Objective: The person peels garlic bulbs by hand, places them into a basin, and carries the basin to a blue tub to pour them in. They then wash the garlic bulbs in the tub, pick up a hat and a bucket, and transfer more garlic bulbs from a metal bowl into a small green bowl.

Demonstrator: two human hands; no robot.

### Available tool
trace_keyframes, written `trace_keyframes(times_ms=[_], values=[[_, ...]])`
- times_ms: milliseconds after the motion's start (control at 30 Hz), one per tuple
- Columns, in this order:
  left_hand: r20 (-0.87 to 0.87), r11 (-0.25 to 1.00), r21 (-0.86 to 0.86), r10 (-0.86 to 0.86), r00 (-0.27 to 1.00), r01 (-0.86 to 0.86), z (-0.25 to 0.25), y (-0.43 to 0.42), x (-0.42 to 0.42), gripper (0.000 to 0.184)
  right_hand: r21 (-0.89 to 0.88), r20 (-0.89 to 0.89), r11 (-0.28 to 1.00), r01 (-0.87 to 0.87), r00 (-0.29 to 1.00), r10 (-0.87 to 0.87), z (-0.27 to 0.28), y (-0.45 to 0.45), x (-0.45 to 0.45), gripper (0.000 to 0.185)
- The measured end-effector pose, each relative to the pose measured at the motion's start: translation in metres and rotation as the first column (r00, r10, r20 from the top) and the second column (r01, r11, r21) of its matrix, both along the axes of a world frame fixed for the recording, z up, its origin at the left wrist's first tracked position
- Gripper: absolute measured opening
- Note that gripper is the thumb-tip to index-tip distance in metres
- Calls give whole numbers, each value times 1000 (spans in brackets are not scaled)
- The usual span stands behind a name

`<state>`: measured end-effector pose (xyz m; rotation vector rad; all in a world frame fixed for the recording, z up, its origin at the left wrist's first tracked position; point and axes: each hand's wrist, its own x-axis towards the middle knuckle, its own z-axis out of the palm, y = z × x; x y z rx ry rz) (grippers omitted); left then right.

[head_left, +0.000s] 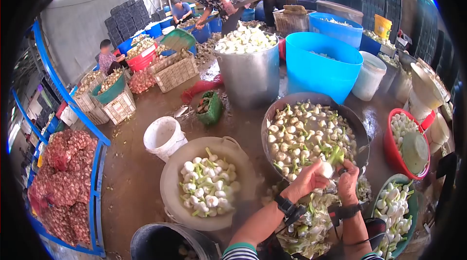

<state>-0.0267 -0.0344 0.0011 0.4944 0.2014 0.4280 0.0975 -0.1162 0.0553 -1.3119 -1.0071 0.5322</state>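
My left hand (307, 181) is closed around a white garlic bulb (326, 169) with a green stem (335, 155). My right hand (347, 183) is closed close beside the bulb; a small dark thing (342, 171) shows at its fingers, too small to name. Just beyond both hands is a wide dark basin (366, 149) of unpeeled garlic bulbs (311, 131). Below them lies a heap of peeled-off husks and leaves (309, 228). To the left, a pale basin (170, 182) holds cleaned white bulbs (209, 187).
A white bucket (164, 136), a dark bucket (194, 233), a red basin (389, 148) and a green basin (413, 201) surround me. Ahead stand a steel pot (250, 75) and a blue tub (318, 70). Sacks (63, 187) lie left; a person with a shovel (243, 2) stands behind.
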Motion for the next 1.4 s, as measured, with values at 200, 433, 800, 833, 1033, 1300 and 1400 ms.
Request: trace_keyframes(times_ms=[200,433,800,833,1033,1300,1400], values=[[-443,783,617,424,790,-75,-7,-3,5,38,-154,486,925,348,841,-236,-11,-6,-11,8],[-2,958,237,167,986,-161,9,-7,-4,41,-132,-539,989,72,832,-132,-47,0,32,19],[29,916,207,344,938,-343,9,17,-16,48,-523,264,852,-19,947,183,-48,-31,22,23],[-63,899,309,344,937,-309,8,12,-15,46,-283,183,956,-78,974,134,-36,-28,27,33],[-180,315,949,611,771,-28,0,6,-4,58,-97,688,975,-199,694,210,-27,18,28,35],[-108,355,931,497,861,-88,-12,-1,6,41,-570,381,810,-139,828,411,-20,-7,28,12],[-166,623,780,300,939,-61,-8,4,6,37,-139,757,989,53,650,72,-36,-13,18,11]])
